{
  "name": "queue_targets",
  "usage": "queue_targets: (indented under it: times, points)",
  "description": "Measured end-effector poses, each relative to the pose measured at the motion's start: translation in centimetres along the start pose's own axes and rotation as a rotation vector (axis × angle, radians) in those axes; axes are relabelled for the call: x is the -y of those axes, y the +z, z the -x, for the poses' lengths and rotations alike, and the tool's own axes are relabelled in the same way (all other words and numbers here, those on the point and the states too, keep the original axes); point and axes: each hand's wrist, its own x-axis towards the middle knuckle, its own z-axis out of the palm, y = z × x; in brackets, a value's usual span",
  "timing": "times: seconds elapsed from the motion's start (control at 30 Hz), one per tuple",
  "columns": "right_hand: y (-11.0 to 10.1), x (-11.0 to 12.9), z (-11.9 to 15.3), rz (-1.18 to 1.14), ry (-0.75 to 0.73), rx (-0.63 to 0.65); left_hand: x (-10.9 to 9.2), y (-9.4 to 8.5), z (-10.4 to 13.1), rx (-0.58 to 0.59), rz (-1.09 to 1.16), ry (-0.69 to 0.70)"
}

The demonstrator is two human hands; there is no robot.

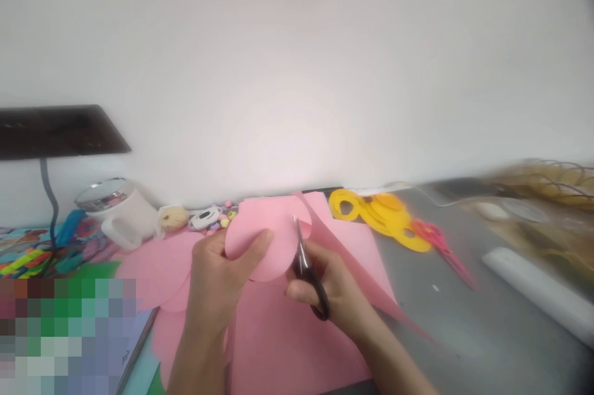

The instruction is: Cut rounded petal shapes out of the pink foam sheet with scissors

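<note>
Near the middle, my left hand [220, 268] pinches a rounded piece of pink paper [273, 252], its thumb lying on top. My right hand [325, 277] is closed round the dark handles of a pair of scissors [304, 259]. The scissor blades point up along the right edge of the rounded piece. A long pink strip [343, 252] hangs from the cutting area down to the right. Pink sheets [297, 345] lie beneath both hands, and several pink circles [162, 271] lie to the left.
Yellow paper rings [390, 218] and pink-handled scissors [443, 246] lie at the right on the grey table [431, 327]. A white roll [538, 290] is farther right. At the left stand a white mug [127, 215] and small colourful items [28, 259]. A wall [297, 73] rises behind.
</note>
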Motion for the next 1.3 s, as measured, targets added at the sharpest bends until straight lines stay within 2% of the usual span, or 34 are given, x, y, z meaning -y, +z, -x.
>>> queue_targets:
  times: [0.67,1.3]
  points:
    - [-0.13,-0.08,-0.01,-0.020,0.018,0.023,0.13,-0.04,0.05,-0.008,0.023,0.009]
    - [0.00,-0.04,0.17,0.023,0.099,-0.022,-0.20,-0.06,0.12,-0.012,0.048,-0.007]
